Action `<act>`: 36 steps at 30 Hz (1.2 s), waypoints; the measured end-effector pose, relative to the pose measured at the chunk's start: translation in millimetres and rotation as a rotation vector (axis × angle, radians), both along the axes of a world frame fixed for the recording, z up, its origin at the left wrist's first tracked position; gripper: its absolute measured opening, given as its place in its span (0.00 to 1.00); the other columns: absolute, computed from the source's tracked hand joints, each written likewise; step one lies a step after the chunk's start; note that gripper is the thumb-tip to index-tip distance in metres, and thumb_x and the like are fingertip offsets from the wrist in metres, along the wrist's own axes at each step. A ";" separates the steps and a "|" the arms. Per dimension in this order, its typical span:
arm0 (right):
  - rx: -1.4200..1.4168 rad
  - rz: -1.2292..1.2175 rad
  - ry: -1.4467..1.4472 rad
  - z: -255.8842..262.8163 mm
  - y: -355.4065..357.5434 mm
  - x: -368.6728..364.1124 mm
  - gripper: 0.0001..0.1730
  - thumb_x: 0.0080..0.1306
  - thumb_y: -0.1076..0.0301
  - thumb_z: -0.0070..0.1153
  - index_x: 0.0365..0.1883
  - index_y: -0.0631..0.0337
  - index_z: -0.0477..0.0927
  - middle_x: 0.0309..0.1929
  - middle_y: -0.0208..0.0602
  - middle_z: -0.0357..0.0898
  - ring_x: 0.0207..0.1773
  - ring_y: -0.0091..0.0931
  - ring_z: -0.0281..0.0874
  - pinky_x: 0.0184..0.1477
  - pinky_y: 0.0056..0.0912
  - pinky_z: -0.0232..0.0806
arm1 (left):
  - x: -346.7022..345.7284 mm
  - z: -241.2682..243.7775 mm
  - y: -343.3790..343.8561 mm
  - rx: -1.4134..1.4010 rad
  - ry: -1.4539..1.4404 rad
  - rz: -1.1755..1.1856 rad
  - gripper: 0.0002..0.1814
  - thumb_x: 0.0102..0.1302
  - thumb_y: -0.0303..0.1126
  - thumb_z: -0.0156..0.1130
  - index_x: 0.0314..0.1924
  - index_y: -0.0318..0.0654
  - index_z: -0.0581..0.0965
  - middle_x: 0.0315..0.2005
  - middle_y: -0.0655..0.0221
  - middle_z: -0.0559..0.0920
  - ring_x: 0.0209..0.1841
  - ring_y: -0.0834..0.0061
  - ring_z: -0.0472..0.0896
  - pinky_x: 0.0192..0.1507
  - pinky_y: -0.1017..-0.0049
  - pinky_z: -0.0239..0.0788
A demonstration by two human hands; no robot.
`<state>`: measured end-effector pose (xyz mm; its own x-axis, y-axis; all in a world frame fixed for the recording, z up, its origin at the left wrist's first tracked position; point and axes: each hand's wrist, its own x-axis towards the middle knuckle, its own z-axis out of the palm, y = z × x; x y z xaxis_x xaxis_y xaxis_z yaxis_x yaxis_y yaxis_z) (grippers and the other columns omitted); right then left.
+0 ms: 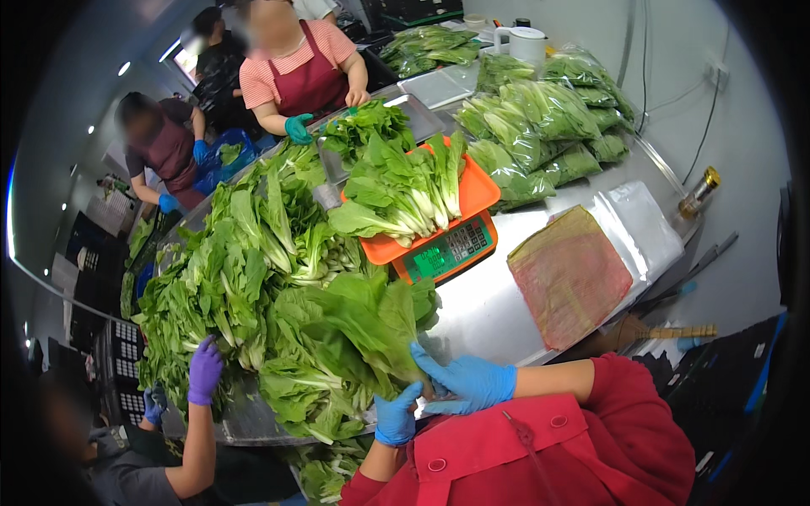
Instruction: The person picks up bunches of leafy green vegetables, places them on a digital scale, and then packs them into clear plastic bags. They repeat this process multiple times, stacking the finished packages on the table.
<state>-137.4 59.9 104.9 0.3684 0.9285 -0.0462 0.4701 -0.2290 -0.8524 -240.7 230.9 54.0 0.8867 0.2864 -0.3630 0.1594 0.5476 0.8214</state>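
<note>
My left hand (396, 414), in a blue glove, is closed around the base of a leafy green vegetable (373, 329) at the table's near edge. Blue-gloved too, my right hand (471, 382) lies against the same base from the right, its fingers spread; whether it grips is unclear. The leaves point away from me over a large pile of loose leafy greens (240, 253). Beyond them stands an orange digital scale (448, 248) with a lit green display. Its orange tray (484, 186) holds a bunch of greens (411, 190) with white stems.
Bagged greens (544, 120) are stacked at the back right. A red mesh cloth (569, 278) and clear plastic bags (642, 228) lie on the metal table (481, 310). A co-worker's purple-gloved hand (205, 370) touches the pile at left. Across the table is another co-worker's green-gloved hand (298, 129).
</note>
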 end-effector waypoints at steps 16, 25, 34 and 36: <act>0.089 -0.228 -0.535 -76.1 -136.4 74.8 0.30 0.59 0.62 0.56 0.59 0.61 0.69 0.49 0.48 0.76 0.50 0.44 0.75 0.50 0.45 0.67 | -39.5 -55.6 -70.4 0.889 0.384 0.097 0.58 0.50 0.36 0.71 0.71 0.29 0.41 0.53 0.45 0.73 0.53 0.53 0.76 0.54 0.65 0.68; -0.170 -0.403 -0.688 -124.3 -174.7 122.0 0.15 0.55 0.62 0.59 0.41 0.53 0.78 0.36 0.36 0.77 0.39 0.37 0.75 0.42 0.42 0.64 | -25.9 8.7 -68.9 1.273 0.752 -0.296 0.69 0.48 0.61 0.69 0.69 0.25 0.35 0.57 0.35 0.67 0.55 0.45 0.73 0.54 0.60 0.68; 0.121 -0.549 0.006 -90.5 -119.7 146.6 0.20 0.62 0.54 0.60 0.47 0.58 0.79 0.46 0.42 0.80 0.45 0.34 0.79 0.50 0.36 0.70 | 7.0 67.7 -17.3 1.637 0.705 -0.425 0.52 0.53 0.65 0.62 0.61 0.22 0.64 0.46 0.42 0.78 0.49 0.48 0.77 0.51 0.61 0.69; 0.308 -0.712 0.304 -55.1 -104.6 187.4 0.25 0.62 0.52 0.60 0.49 0.63 0.78 0.45 0.42 0.81 0.45 0.29 0.79 0.50 0.31 0.70 | 25.8 82.6 1.4 1.656 0.344 -0.235 0.43 0.58 0.56 0.64 0.62 0.29 0.66 0.51 0.47 0.76 0.53 0.55 0.76 0.55 0.65 0.67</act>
<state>50.0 -44.7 49.7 0.8849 0.4653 -0.0207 0.0400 -0.1201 -0.9920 -214.8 232.3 136.6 0.9120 0.4102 -0.0034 0.3841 -0.8510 0.3582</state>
